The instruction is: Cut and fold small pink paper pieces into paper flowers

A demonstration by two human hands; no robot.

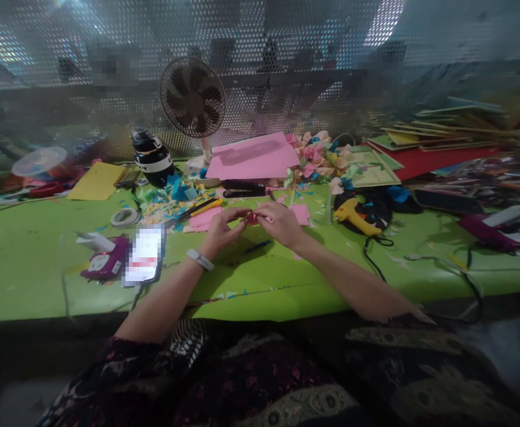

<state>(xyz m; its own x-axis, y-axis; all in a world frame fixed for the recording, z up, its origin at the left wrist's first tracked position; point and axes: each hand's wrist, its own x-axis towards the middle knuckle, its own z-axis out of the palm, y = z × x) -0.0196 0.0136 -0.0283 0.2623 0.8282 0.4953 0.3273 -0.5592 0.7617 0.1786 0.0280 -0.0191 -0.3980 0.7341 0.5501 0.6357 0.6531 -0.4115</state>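
Observation:
My left hand [226,230] and my right hand [280,223] meet over the middle of the green table, fingertips pinched together. Between them is a small piece of pink paper [253,219], mostly hidden by the fingers. Pink paper pieces [203,220] lie just behind my left hand, and more show past my right hand. A yellow utility knife [205,206] rests beside them. Below my hands lies a thin dark pen-like item [258,246]. Behind them is a black stapler-like tool [243,190].
A yellow glue gun [358,217] with a cord lies to the right, near folded paper pieces [315,157]. Pink sheets [253,157], a small fan [192,98] and a black bottle [153,159] stand at the back. A phone [144,255] and tape roll [125,217] are left.

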